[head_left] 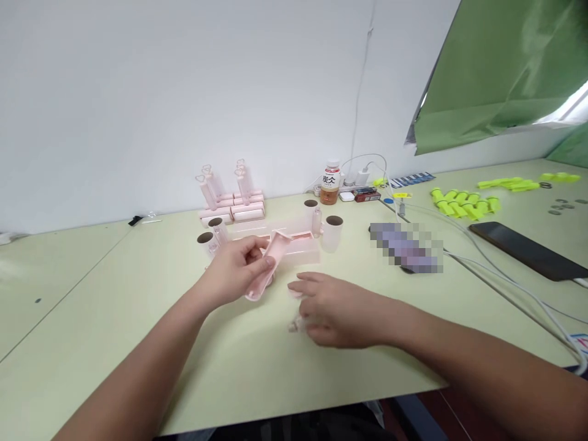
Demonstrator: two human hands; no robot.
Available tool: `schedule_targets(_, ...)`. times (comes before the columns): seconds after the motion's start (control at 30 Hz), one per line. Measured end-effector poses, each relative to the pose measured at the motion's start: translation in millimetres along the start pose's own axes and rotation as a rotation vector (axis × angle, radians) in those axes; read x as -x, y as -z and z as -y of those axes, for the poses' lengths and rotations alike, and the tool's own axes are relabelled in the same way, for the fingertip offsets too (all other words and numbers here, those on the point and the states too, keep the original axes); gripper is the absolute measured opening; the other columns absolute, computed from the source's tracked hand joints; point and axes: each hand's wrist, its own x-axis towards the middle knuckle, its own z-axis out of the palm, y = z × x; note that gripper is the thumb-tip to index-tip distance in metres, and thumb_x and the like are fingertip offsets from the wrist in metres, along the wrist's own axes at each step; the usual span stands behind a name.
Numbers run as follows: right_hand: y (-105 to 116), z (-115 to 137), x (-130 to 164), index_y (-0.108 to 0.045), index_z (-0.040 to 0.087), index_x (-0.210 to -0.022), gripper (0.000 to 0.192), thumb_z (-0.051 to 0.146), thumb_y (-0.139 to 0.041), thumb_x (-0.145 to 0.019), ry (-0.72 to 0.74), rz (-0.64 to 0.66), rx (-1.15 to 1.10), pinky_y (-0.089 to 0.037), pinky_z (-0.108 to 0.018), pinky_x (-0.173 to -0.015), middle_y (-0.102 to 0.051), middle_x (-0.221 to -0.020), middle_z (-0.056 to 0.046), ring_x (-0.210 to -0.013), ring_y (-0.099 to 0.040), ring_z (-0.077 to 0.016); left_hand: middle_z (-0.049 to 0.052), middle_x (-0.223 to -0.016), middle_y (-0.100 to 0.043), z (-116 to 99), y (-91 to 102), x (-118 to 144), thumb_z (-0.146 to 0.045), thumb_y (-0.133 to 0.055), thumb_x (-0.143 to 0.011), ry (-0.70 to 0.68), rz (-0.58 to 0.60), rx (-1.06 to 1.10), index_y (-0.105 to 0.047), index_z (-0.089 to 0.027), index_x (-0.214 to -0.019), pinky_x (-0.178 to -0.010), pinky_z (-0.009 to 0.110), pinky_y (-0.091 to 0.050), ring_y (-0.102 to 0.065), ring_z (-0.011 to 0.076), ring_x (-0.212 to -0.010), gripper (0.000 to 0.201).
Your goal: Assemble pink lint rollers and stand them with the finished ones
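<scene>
My left hand point(236, 269) grips a long pink plastic piece point(271, 263), held slanted above the pale green table point(114, 318). My right hand point(333, 309) rests low on the table just right of it, fingers curled over a small pale item point(296, 323) that is blurred. Behind the hands lie flat pink cases point(298, 245) and several white paper rolls with dark cores point(333, 233). A stack of pink cases with upright heart-topped handles point(232, 199) stands further back.
A drink bottle point(329, 182), chargers and white cables point(482, 257) sit at the back right. A black phone point(528, 251) and several neon yellow pieces point(463, 203) lie to the right. A green sheet point(500, 73) hangs at upper right. The table's front edge is near.
</scene>
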Motion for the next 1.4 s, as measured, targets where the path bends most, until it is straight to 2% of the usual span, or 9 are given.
schedule_targets(0.07,-3.4,13.4,1.8,-0.075,0.011,-0.082,0.018,0.025,-0.063,-0.081,-0.035,0.105,0.071,-0.035,-0.057,-0.106,-0.053,-0.139,-0.024,-0.133,-0.043,-0.0455,-0.002,-0.061,-0.063,-8.2,-7.0,-9.6,-0.035,-0.053,-0.091,-0.073,0.051,-0.323,-0.066,-0.020,-0.090,-0.054,0.025,-0.040,-0.058,0.0147,-0.055,0.020)
schedule_targets(0.13,-6.2,21.9,2.1,-0.075,0.008,-0.091,0.026,0.028,-0.061,-0.084,-0.088,0.195,0.090,-0.026,-0.063,-0.111,-0.039,-0.151,-0.027,-0.141,-0.029,-0.0512,0.002,-0.074,-0.069,-13.9,-19.9,-24.0,-0.029,-0.052,-0.091,-0.206,0.087,-0.652,-0.066,-0.019,-0.086,-0.057,0.027,-0.040,-0.063,0.0178,-0.065,0.018)
schedule_targets(0.2,-7.1,24.5,1.6,-0.074,0.007,-0.099,0.030,0.030,-0.057,-0.088,-0.120,0.241,0.072,-0.022,-0.064,-0.113,-0.032,-0.155,-0.028,-0.143,-0.023,-0.0515,0.007,-0.084,-0.070,-16.2,-33.8,-40.0,-0.025,-0.052,-0.091,-0.327,0.140,-0.910,-0.066,-0.017,-0.087,-0.057,0.029,-0.039,-0.066,0.0216,-0.073,0.017)
schedule_targets(0.3,-6.1,21.4,1.6,-0.071,0.007,-0.107,0.035,0.032,-0.054,-0.092,-0.126,0.275,0.025,-0.023,-0.063,-0.113,-0.030,-0.156,-0.030,-0.145,-0.020,-0.0502,0.009,-0.084,-0.068,-13.4,-48.7,-58.9,-0.020,-0.053,-0.088,-0.435,0.253,-1.095,-0.065,-0.014,-0.088,-0.055,0.030,-0.039,-0.066,0.0234,-0.073,0.013)
schedule_targets(0.47,-6.0,16.8,3.0,-0.069,0.008,-0.111,0.037,0.037,-0.053,-0.094,-0.088,0.310,-0.047,-0.033,-0.059,-0.110,-0.031,-0.155,-0.029,-0.146,-0.020,-0.0473,0.009,-0.081,-0.066,0.1,-58.8,-67.6,-0.013,-0.056,-0.084,-0.567,0.299,-1.140,-0.065,-0.014,-0.091,-0.059,0.031,-0.043,-0.067,0.0250,-0.077,0.011)
schedule_targets(0.6,-8.8,17.9,2.2,-0.070,0.009,-0.107,0.035,0.037,-0.055,-0.093,-0.076,0.298,-0.041,-0.037,-0.060,-0.104,-0.037,-0.152,-0.030,-0.141,-0.030,-0.0492,0.010,-0.083,-0.066,5.7,-64.7,-65.8,-0.014,-0.059,-0.082,-0.629,0.327,-1.138,-0.064,-0.013,-0.093,-0.058,0.033,-0.043,-0.066,0.0260,-0.077,0.012)
schedule_targets(1.03,-13.9,14.8,-1.4,-0.070,0.010,-0.105,0.032,0.036,-0.058,-0.091,-0.096,0.275,-0.077,-0.034,-0.064,-0.104,-0.038,-0.150,-0.030,-0.140,-0.030,-0.0502,0.008,-0.079,-0.065,5.9,-56.4,-60.0,-0.020,-0.055,-0.086,-0.589,0.365,-1.084,-0.065,-0.014,-0.083,-0.055,0.029,-0.037,-0.062,0.0205,-0.067,0.012)
schedule_targets(1.2,-17.4,6.4,-7.4,-0.070,0.012,-0.097,0.026,0.035,-0.059,-0.090,-0.086,0.185,-0.032,-0.035,-0.059,-0.106,-0.056,-0.130,-0.025,-0.135,-0.038,-0.0444,0.007,-0.076,-0.064,7.0,-47.6,-58.0,-0.022,-0.056,-0.085,-0.610,0.378,-1.081,-0.065,-0.015,-0.078,-0.051,0.029,-0.031,-0.061,0.0190,-0.064,0.013)
schedule_targets(1.4,-23.9,-2.4,-13.9,-0.070,0.011,-0.093,0.023,0.031,-0.061,-0.089,-0.082,0.061,-0.058,-0.043,-0.052,-0.099,-0.060,-0.117,-0.025,-0.123,-0.049,-0.0380,0.007,-0.083,-0.064,9.1,-43.8,-60.1,-0.021,-0.055,-0.086,-0.618,0.340,-1.082,-0.066,-0.015,-0.084,-0.051,0.029,-0.031,-0.062,0.0201,-0.070,0.012)
